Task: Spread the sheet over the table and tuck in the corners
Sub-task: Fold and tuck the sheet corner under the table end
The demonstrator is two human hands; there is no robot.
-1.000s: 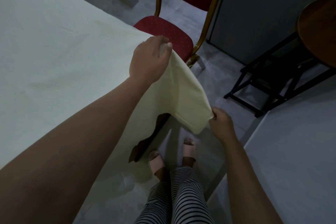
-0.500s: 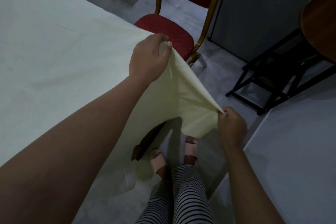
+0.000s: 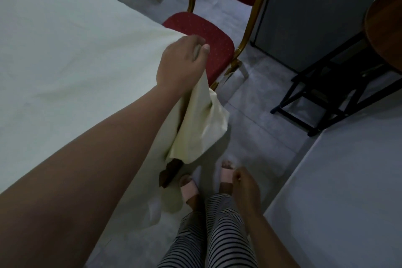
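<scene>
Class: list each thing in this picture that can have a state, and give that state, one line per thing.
sheet: spread over the table, corner flap hanging loose
left hand: gripping the sheet at the corner
right hand: loosely curled, holding nothing
red chair: upright, unoccupied

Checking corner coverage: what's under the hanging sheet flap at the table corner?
Below the flap that the left hand pinches, a dark brown table leg pokes out near the floor. The upper leg and tabletop edge are hidden by the sheet.

no text, label, brand, number or sign is showing legibly anywhere; the red chair seat [image 3: 202, 37] is carrying only a dotted pattern.
</scene>
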